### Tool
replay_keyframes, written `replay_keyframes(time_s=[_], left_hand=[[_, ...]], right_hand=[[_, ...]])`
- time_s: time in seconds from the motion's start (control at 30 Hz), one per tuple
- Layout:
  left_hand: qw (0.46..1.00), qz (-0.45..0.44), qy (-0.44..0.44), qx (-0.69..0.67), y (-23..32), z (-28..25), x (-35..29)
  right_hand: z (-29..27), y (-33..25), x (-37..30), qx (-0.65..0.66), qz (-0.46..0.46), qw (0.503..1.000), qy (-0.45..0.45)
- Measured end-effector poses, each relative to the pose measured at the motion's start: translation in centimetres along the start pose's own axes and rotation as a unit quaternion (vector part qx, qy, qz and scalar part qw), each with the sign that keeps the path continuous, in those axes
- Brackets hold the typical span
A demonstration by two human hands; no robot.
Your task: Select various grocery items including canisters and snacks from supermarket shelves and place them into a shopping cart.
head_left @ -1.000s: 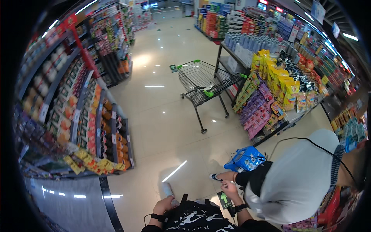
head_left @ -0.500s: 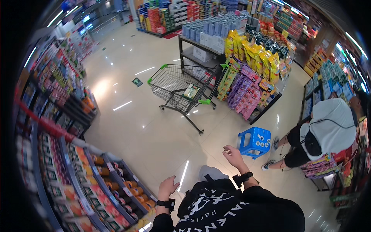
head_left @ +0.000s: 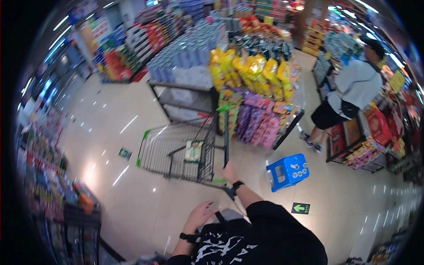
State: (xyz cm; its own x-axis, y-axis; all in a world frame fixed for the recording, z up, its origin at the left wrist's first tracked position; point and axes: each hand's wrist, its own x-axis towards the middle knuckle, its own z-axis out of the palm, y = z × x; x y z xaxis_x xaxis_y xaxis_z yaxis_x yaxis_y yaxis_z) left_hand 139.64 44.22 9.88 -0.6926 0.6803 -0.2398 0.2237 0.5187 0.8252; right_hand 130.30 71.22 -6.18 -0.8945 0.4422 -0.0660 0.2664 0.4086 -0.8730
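Observation:
A wire shopping cart (head_left: 154,152) with green corner pieces stands in front of me. In it lies a flat white-and-green package (head_left: 193,150). My right hand (head_left: 228,173) is closed around the near end of the cart's dark handle bar (head_left: 226,141). My left hand (head_left: 201,215) is in the air close to my body, below the cart's near side. Its fingers are stretched and a little bent, and nothing shows in them. Both wrists wear black bands.
A blue plastic stool (head_left: 287,172) stands right of the cart. Behind the cart is a display of yellow snack bags (head_left: 256,70) and stacked cans (head_left: 185,48). Another person (head_left: 353,88) stands at the right shelves. A shelf rack (head_left: 57,190) lines the left.
My right hand has come forward onto the cart handle. My view has turned to the right, and the cart and stool are nearer. The other person has moved farther off.

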Motion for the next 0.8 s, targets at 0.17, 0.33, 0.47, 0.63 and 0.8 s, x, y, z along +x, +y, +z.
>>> replay_keyframes(time_s=[0.17,0.33,0.47,0.63,0.8], left_hand=[[0.956,-0.095,0.036,-0.277,-11.5,-11.7,12.2],[0.931,-0.271,0.088,-0.226,-22.7,-15.9,32.8],[0.942,-0.33,0.061,-0.01,-41.7,-10.6,42.1],[0.928,-0.368,-0.044,0.028,-51.1,-2.8,47.5],[0.914,-0.354,-0.082,-0.182,-58.6,3.8,46.1]], right_hand=[[2.2,-1.9,0.1,-0.104,0.173,0.977,0.071],[1.1,-4.5,-0.3,-0.179,0.203,0.957,0.108],[2.5,-6.7,0.2,-0.249,0.242,0.931,0.109],[3.4,-7.0,1.1,-0.29,0.283,0.905,0.129],[4.4,-7.7,1.6,-0.31,0.306,0.89,0.133]])
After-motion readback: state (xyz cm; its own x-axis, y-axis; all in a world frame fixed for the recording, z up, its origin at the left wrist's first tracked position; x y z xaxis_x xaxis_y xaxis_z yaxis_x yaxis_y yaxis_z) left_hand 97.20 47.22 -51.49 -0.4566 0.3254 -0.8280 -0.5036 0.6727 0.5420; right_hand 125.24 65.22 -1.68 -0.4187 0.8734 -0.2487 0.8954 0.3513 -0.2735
